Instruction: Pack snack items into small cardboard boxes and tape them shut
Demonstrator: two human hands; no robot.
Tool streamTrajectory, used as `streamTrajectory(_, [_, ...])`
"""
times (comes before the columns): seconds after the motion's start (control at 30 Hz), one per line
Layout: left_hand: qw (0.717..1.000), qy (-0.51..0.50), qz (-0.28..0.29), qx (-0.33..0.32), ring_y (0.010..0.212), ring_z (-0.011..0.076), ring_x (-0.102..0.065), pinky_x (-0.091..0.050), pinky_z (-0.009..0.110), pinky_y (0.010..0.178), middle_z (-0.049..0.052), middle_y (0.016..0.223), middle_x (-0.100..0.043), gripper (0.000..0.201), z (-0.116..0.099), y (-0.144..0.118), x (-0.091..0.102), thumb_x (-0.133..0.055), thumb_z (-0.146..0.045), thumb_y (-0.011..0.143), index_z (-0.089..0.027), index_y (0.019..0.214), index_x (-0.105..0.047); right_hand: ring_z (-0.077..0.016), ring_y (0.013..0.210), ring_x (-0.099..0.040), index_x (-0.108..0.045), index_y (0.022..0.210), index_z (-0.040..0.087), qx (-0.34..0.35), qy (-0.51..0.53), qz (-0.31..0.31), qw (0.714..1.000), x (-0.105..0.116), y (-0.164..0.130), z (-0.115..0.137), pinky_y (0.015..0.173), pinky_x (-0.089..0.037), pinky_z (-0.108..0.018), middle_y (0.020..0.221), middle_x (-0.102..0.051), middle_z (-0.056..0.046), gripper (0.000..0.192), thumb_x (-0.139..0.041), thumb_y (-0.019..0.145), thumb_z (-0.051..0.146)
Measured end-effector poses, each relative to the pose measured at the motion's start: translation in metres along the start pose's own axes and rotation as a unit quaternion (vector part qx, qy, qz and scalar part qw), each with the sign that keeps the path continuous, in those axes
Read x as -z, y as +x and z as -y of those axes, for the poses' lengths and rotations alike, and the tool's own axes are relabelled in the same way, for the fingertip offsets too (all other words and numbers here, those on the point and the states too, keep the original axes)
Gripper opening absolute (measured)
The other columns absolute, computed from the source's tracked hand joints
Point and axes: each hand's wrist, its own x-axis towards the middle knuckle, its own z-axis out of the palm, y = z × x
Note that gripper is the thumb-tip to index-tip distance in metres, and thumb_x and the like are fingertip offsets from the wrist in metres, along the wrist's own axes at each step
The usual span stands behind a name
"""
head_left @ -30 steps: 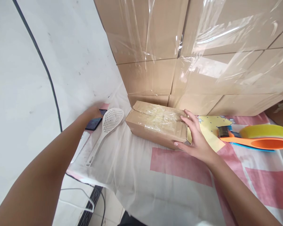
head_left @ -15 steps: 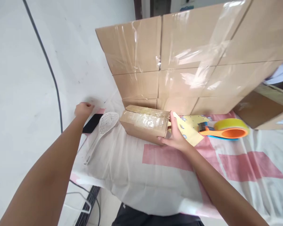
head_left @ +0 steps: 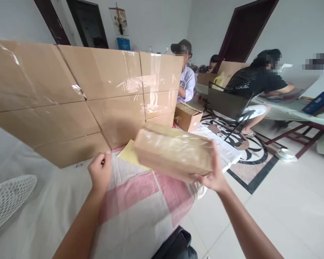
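My right hand [head_left: 211, 172] grips the right end of a small taped cardboard box [head_left: 172, 153], thumb below and fingers at the end. The box is held tilted above the cloth-covered table [head_left: 132, 212] and is slightly blurred. Left of it, my left hand [head_left: 100, 171] is closed in a fist over the cloth. A small dark spot shows between its fingers, but what they hold, if anything, cannot be made out. Behind both hands stands a tall taped cardboard panel [head_left: 110, 79]. Yellow patterned paper [head_left: 131, 155] lies partly hidden behind the box. A white slotted skimmer [head_left: 10, 199] lies at the far left.
An open cardboard box [head_left: 187, 117] stands at the table's far end. Beyond it a person in a light shirt [head_left: 187, 82] is partly behind the panel. A person in black [head_left: 255, 77] sits on a chair [head_left: 229, 106] at another table; a white bowl [head_left: 286, 154] stands on the floor.
The cardboard box has been lifted off the cloth in my right hand. My left fist has moved away from the wall toward the panel's base. My view has turned right and up into the room.
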Motion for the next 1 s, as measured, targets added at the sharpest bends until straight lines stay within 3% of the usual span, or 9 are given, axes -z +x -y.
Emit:
streamTrajectory(0.07, [0.998, -0.011, 0.048, -0.026, 0.060, 0.0101, -0.036, -0.033, 0.026, 0.062, -0.004, 0.060, -0.034, 0.047, -0.008, -0.014, -0.011, -0.050, -0.039, 0.098, -0.019, 0.060, -0.033, -0.0444, 0.152, -0.025, -0.003, 0.164, 0.032, -0.071, -0.047, -0.088, 0.992, 0.049, -0.023, -0.032, 0.120, -0.026, -0.068, 0.166, -0.021, -0.014, 0.119, -0.077, 0.076, 0.059])
streamTrajectory(0.13, [0.994, -0.018, 0.099, -0.042, 0.058, 0.0100, -0.033, -0.031, 0.027, 0.060, -0.004, 0.060, -0.033, 0.045, -0.011, -0.022, -0.016, -0.052, -0.039, 0.096, -0.019, 0.061, -0.031, -0.0428, 0.151, -0.029, 0.001, 0.163, 0.034, -0.142, -0.071, -0.153, 0.975, 0.083, -0.035, -0.063, 0.116, -0.038, -0.062, 0.166, -0.020, -0.015, 0.123, -0.080, 0.074, 0.058])
streamTrajectory(0.2, [0.990, -0.019, 0.131, -0.044, 0.057, 0.0102, -0.033, -0.030, 0.027, 0.059, -0.004, 0.060, -0.032, 0.043, -0.009, -0.026, -0.018, -0.051, -0.038, 0.096, -0.019, 0.062, -0.031, -0.0446, 0.144, -0.037, 0.001, 0.163, 0.033, -0.212, -0.107, -0.178, 0.955, 0.099, -0.037, -0.095, 0.097, -0.054, -0.058, 0.161, -0.023, -0.020, 0.130, -0.083, 0.067, 0.060])
streamTrajectory(0.27, [0.988, -0.015, 0.146, -0.038, 0.056, 0.0104, -0.033, -0.030, 0.026, 0.059, -0.004, 0.060, -0.032, 0.043, -0.007, -0.026, -0.019, -0.050, -0.038, 0.096, -0.020, 0.063, -0.030, -0.0465, 0.136, -0.042, -0.001, 0.164, 0.026, -0.259, -0.138, -0.172, 0.940, 0.098, -0.029, -0.125, 0.083, -0.059, -0.056, 0.154, -0.027, -0.025, 0.138, -0.084, 0.061, 0.063])
streamTrajectory(0.5, [0.984, 0.010, 0.175, 0.017, 0.057, 0.0110, -0.035, -0.031, 0.025, 0.057, -0.004, 0.060, -0.032, 0.044, -0.005, -0.026, -0.020, -0.047, -0.043, 0.097, -0.021, 0.065, -0.026, -0.0446, 0.135, -0.036, 0.001, 0.164, 0.016, -0.249, -0.173, -0.115, 0.946, 0.030, 0.046, -0.199, 0.096, -0.050, -0.058, 0.145, -0.029, -0.024, 0.133, -0.075, 0.066, 0.066])
streamTrajectory(0.6, [0.980, 0.025, 0.196, 0.038, 0.058, 0.0114, -0.038, -0.032, 0.025, 0.057, -0.004, 0.061, -0.036, 0.044, -0.006, -0.026, -0.021, -0.046, -0.045, 0.097, -0.020, 0.064, -0.028, -0.0444, 0.135, -0.036, 0.000, 0.163, 0.013, -0.222, -0.195, -0.111, 0.949, -0.006, 0.079, -0.213, 0.109, -0.037, -0.062, 0.143, -0.031, -0.025, 0.131, -0.071, 0.069, 0.069])
streamTrajectory(0.8, [0.973, 0.036, 0.227, 0.029, 0.061, 0.0135, -0.048, -0.036, 0.026, 0.058, -0.002, 0.064, -0.050, 0.044, -0.009, -0.021, -0.024, -0.044, -0.047, 0.098, -0.021, 0.062, -0.042, -0.0443, 0.142, -0.027, -0.002, 0.163, 0.013, -0.237, -0.197, -0.126, 0.943, -0.068, 0.134, -0.230, 0.114, -0.029, -0.061, 0.154, -0.023, -0.028, 0.125, -0.066, 0.073, 0.071])
streamTrajectory(0.9, [0.971, 0.043, 0.232, 0.038, 0.071, 0.0157, -0.058, -0.042, 0.026, 0.061, 0.000, 0.079, -0.064, 0.038, -0.009, -0.020, -0.024, -0.044, -0.046, 0.098, -0.023, 0.072, -0.058, -0.0442, 0.149, -0.018, 0.003, 0.162, 0.009, -0.250, -0.177, -0.087, 0.948, -0.088, 0.145, -0.241, 0.117, -0.025, -0.060, 0.160, -0.011, -0.031, 0.132, -0.068, 0.070, 0.072])
streamTrajectory(1.0, [0.970, 0.067, 0.233, 0.008, 0.098, 0.0215, -0.065, -0.050, 0.030, 0.075, 0.003, 0.110, -0.071, 0.030, -0.006, -0.019, -0.025, -0.047, -0.046, 0.097, -0.029, 0.098, -0.071, -0.0409, 0.155, -0.011, -0.001, 0.163, 0.011, -0.262, -0.157, -0.023, 0.952, -0.100, 0.139, -0.251, 0.119, -0.026, -0.057, 0.165, -0.005, -0.029, 0.126, -0.068, 0.073, 0.069])
